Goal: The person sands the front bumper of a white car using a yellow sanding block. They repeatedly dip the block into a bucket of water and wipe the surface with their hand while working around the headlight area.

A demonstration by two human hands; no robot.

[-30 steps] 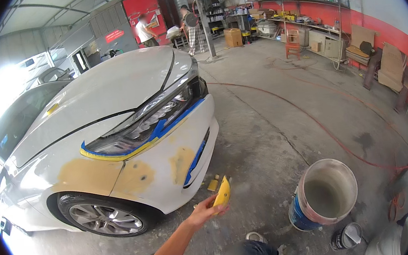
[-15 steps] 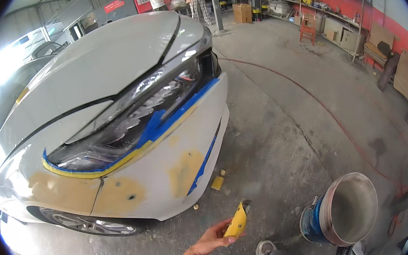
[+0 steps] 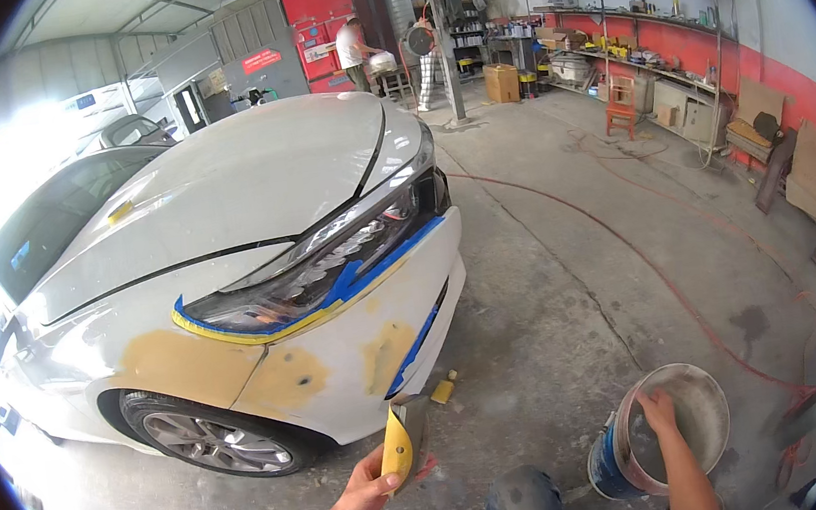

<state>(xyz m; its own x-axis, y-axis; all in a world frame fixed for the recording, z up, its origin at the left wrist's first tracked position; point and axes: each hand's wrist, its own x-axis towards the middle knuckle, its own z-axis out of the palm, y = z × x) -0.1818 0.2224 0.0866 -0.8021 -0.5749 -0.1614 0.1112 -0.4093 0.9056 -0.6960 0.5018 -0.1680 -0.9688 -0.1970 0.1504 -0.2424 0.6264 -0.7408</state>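
My left hand (image 3: 363, 492) is closed around a yellow sanding block (image 3: 396, 453) with a grey sheet, which looks like sandpaper, along one side. It is held up low in front of the white car's bumper (image 3: 354, 402), apart from it. My right hand (image 3: 658, 410) reaches over the mouth of a bucket (image 3: 717, 421) with a blue side; its fingertips are too unclear to read. Tan filler patches (image 3: 286, 378) with dark spots mark the fender and bumper. Blue and yellow masking tape (image 3: 333, 307) edges the headlight (image 3: 329, 269).
A small yellow block (image 3: 443, 390) lies on the floor by the bumper. A red hose (image 3: 627, 235) runs across the concrete. Another yellow piece (image 3: 120, 212) rests on the hood. Shelves (image 3: 648, 66) and an orange chair (image 3: 621, 108) line the right wall. A person (image 3: 350, 48) stands far back.
My left hand has shifted left with the sanding block. My right hand has come into view at the bucket. The view has tilted up, showing more of the wheel and room.
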